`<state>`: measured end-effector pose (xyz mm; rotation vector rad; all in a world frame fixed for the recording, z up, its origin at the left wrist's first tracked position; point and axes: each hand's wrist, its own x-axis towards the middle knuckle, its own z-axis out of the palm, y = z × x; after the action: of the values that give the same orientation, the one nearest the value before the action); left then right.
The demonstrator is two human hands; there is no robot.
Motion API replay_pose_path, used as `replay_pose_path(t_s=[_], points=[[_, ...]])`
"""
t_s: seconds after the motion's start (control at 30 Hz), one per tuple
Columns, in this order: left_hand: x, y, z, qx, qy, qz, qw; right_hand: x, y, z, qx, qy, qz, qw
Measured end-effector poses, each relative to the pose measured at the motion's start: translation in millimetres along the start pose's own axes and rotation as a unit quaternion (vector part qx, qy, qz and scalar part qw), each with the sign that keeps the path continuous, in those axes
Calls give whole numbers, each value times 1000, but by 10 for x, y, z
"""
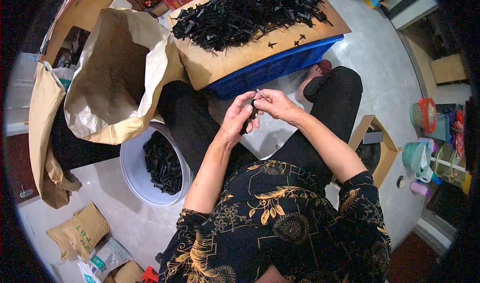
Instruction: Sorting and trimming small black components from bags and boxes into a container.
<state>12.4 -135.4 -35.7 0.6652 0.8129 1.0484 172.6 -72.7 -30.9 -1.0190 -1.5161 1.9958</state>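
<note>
Over my lap, my left hand [233, 124] is closed around a small black plastic piece [248, 125], partly hidden by the fingers. Close beside it, my right hand [279, 106] pinches a thin pale grey stick [261, 94] between thumb and fingers, its tip near the black piece. Beyond my hands, a large heap of black plastic pieces [245, 15] covers much of a wooden board [212, 65], which lies on a blue crate [275, 65]. A few loose black pieces [272, 45] lie near the board's front edge.
A white bucket [131, 170] holding black pieces [162, 165] stands left of my leg. Behind it gapes a large paper sack [82, 103]. Filled bags [80, 230] lie lower left. At right are a cardboard box [386, 158] and a shelf with plastic baskets [417, 115].
</note>
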Motion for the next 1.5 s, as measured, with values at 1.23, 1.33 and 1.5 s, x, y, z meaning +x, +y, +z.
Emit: replay_pose_path(t_s=[1.23, 1.33, 1.5], points=[[224, -262, -116, 250, 223, 113, 935, 238, 55, 209, 89, 26, 125, 988], [255, -315, -162, 301, 231, 126, 917, 289, 125, 217, 37, 50, 116, 991], [187, -175, -110, 276, 216, 114, 930, 299, 62, 147, 2, 23, 120, 992]])
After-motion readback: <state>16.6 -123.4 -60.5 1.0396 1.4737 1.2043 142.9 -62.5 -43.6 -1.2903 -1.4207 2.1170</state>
